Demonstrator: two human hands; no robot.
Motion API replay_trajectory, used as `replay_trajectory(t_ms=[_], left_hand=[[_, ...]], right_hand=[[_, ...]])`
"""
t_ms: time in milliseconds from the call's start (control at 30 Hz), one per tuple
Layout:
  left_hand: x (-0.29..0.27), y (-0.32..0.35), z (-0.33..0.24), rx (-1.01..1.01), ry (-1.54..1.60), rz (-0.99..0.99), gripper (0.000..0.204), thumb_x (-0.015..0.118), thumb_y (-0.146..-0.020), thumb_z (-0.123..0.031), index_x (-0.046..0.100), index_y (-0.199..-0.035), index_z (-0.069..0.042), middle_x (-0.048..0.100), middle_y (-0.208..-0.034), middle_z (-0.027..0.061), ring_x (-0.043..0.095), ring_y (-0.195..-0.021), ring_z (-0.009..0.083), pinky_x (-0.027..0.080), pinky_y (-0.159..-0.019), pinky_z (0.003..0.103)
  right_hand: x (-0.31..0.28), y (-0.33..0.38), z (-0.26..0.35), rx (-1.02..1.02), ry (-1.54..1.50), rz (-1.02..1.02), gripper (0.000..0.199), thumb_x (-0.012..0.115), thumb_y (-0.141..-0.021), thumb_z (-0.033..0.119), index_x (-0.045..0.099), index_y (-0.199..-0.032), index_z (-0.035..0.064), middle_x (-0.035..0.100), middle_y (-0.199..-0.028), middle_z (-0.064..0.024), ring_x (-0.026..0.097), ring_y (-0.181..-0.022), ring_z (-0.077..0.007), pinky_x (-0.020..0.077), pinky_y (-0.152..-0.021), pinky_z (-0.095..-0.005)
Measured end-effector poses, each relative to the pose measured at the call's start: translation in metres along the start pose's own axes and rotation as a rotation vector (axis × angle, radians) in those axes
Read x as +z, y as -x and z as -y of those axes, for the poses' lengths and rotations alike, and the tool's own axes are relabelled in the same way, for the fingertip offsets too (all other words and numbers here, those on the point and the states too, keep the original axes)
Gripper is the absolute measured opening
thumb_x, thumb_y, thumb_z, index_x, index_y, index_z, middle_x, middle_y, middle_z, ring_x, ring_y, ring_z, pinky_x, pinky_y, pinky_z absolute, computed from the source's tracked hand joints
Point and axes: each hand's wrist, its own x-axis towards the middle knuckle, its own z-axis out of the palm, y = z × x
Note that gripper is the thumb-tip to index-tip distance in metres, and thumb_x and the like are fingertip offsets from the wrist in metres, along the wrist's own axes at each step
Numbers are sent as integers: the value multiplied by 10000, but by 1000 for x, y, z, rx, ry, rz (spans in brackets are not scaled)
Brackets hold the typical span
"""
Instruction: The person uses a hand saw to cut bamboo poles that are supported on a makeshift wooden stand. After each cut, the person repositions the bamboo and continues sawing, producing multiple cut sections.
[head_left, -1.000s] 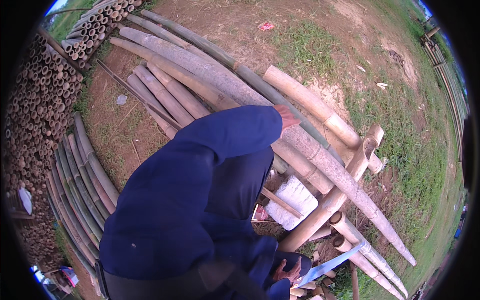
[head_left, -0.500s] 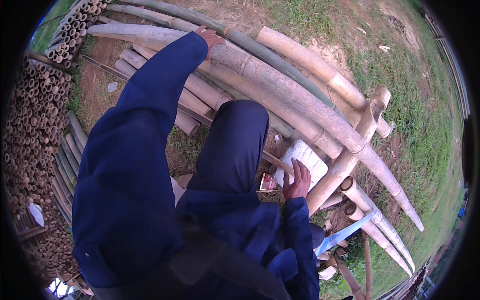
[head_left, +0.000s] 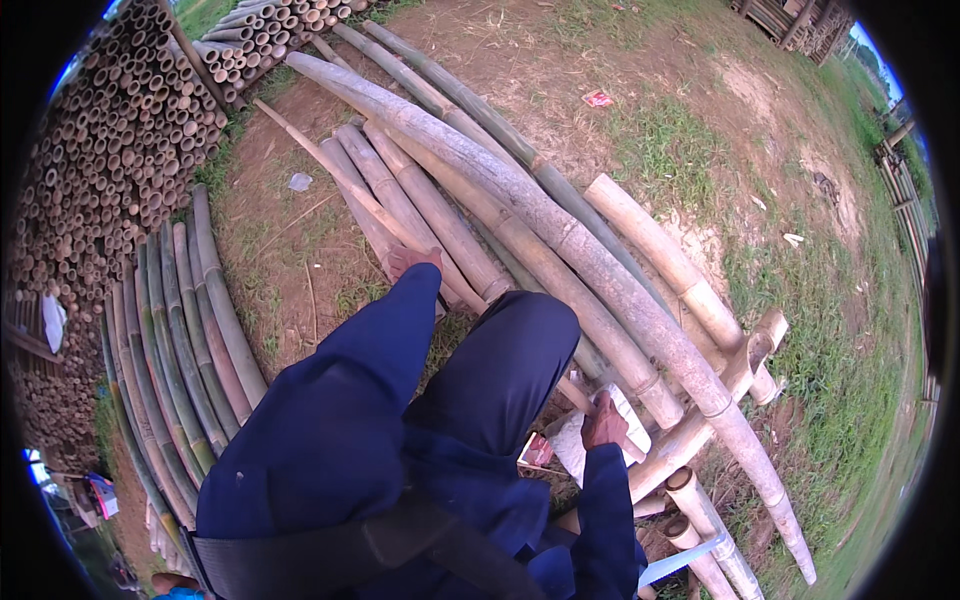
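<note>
The left hand (head_left: 410,262) and right hand (head_left: 605,425) have fingers clamped on a slim bamboo strip (head_left: 343,178), set wide apart apparently to steady its length; it slants beside cut bamboo lengths (head_left: 440,215), its near end by the white block's (head_left: 572,448) right edge.

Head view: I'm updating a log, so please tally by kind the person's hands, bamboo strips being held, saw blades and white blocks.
Hands: 2
Held bamboo strip: 1
Saw blade: 1
White block: 1
Total: 5
</note>
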Motion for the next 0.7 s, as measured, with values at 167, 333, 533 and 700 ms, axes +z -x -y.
replay_trajectory(t_ms=[167,333,533,700], left_hand=[[55,-67,-1,-103,567,620,632,712,-817,-316,543,-1312,39,671,-1160,284,674,-1098,371,526,-972,542],[71,-80,-26,-94,1300,921,546,458,-940,-367,545,-1250,74,679,-1132,273,689,-1033,402,562,-935,529],[37,15,-117,238,874,599,362,611,-960,-223,491,-1133,71,720,-971,214,737,-837,309,639,-639,413],[23,35,-136,243,904,592,295,710,-895,-107,494,-1013,56,738,-890,191,741,-716,265,624,-533,384]], right_hand=[[-29,-17,-4,-57,47,-181,411,695,-794,73,518,-1157,151,699,-1036,-121,697,-968,-360,544,-776,-507],[-64,-37,-25,-228,20,-371,476,759,-786,145,617,-1238,186,677,-932,-118,702,-871,-334,564,-751,-466],[-119,-17,-34,-216,-87,-407,452,796,-828,264,694,-1260,176,709,-964,-132,716,-854,-352,577,-752,-453],[-131,-12,-51,-212,-181,-379,447,783,-831,239,700,-1264,163,691,-900,-141,710,-776,-335,555,-689,-449]])
